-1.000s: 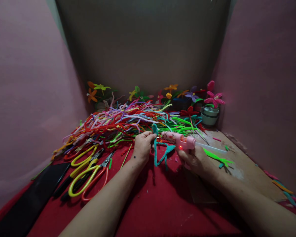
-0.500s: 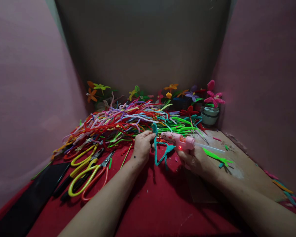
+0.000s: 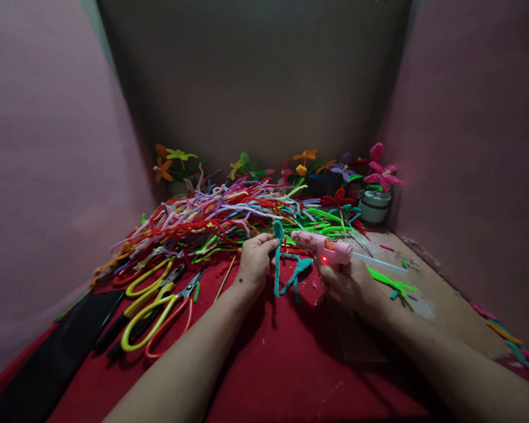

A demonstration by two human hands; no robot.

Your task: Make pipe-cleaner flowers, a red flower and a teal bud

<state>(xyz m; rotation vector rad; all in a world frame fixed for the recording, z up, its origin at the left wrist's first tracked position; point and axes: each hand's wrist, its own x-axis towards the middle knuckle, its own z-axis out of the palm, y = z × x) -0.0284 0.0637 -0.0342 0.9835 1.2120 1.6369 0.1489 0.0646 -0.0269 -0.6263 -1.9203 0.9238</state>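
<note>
Between thumb and fingers, my left hand (image 3: 256,261) pinches a bent teal pipe cleaner (image 3: 278,276) with leaf-like loops at its top and right end. My right hand (image 3: 350,285) is wrapped round the grip of a pink glue gun (image 3: 320,247). A red light glows on the gun, and a clear glue stick (image 3: 379,262) sticks out of its back. The gun's nozzle points left at the upper part of the teal pipe cleaner; whether they touch I cannot tell.
Behind my hands lies a big heap of coloured pipe cleaners (image 3: 220,211). Yellow-handled scissors (image 3: 147,326) and other cutters rest at left beside a black strip (image 3: 57,358). Pipe-cleaner flowers (image 3: 382,175) line the back, one in a pale pot (image 3: 374,207). A board (image 3: 449,305) lies at right.
The glue gun in my right hand has shifted slightly to the right, a little away from the teal pipe cleaner. My left hand stays nearly in place.
</note>
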